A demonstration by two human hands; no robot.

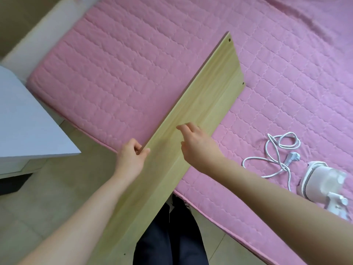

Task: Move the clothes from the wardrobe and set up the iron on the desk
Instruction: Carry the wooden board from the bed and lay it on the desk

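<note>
- Board (193, 119) lies diagonally, far end on the bed (114, 73), near end overhanging the floor (47, 197).
- Iron (322, 186) and cord (275, 155) on bed, right of board.
- Desk (24, 119) left of bed.

Both forearms were bare from elbow to wrist, with no sleeve showing on either. The left hand (131, 155) and right hand (196, 142) wore no rings, watch or gloves. Toward six o'clock, the legs were covered by dark navy trousers (168, 238), plain and unpatterned.
</note>
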